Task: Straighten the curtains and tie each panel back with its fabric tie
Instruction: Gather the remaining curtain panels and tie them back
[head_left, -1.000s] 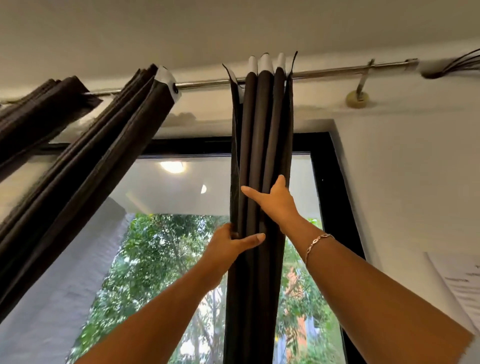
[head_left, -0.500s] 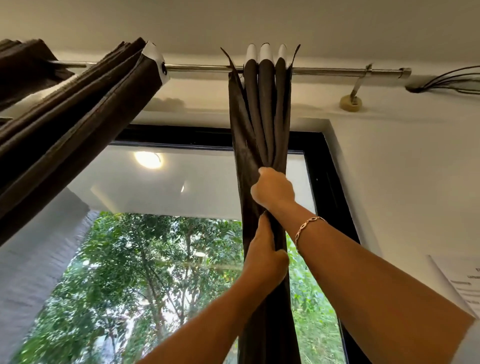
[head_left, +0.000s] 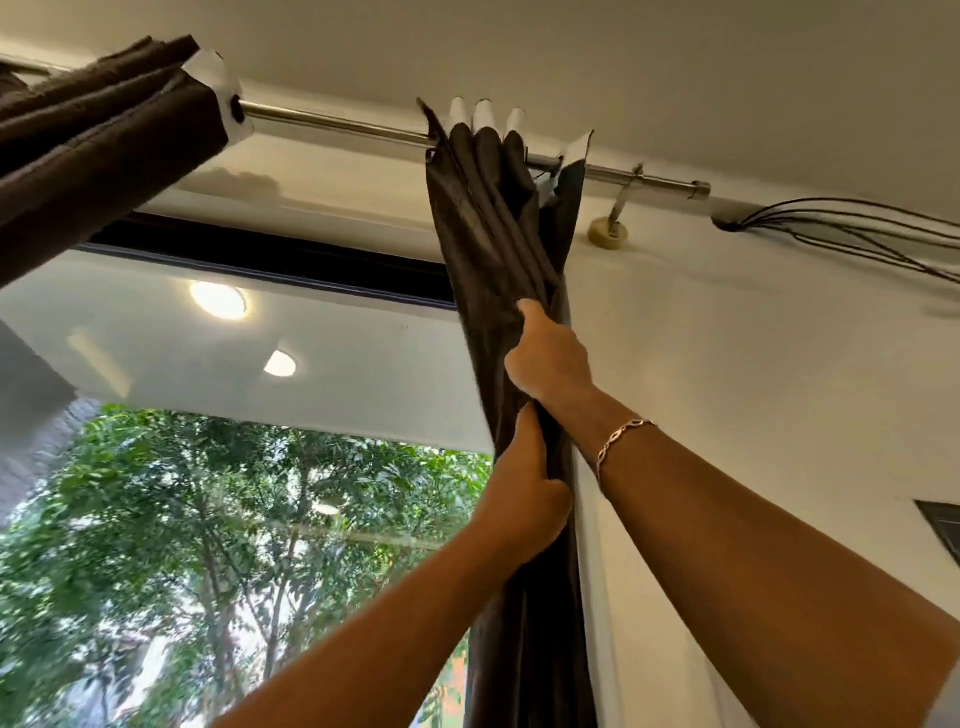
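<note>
Both arms are up high, and both hands are clamped on the right-hand curtain panel (head_left: 498, 249). The right hand (head_left: 550, 358) sits on top, fist closed around the gathered dark-brown folds; the left hand (head_left: 524, 488) grips the same bundle just beneath it, thumb running up the cloth, the two hands almost touching. A chain bracelet (head_left: 621, 441) shows on the right wrist.

The panel hangs bunched near the right end of the chrome curtain rod (head_left: 332, 124), close to the wall bracket (head_left: 615, 218), its pleats squeezed into one tight column down the right edge of the black window frame (head_left: 270, 260). At the top one fold (head_left: 574, 171) splays out to the right of the others, so the heading is not quite even.

So where does the job stand? This panel looks gathered and ready, but no fabric tie is anywhere in view, neither in a hand nor around the cloth. My read: the bundling is about done here and the tying is not yet begun.

The left-hand panel (head_left: 104, 135) cuts across the upper-left corner, also bunched, slanting away from the rod. Whether a tie holds it lower down, I cannot tell; that part is out of frame. At best, then, half the task remains.
</note>
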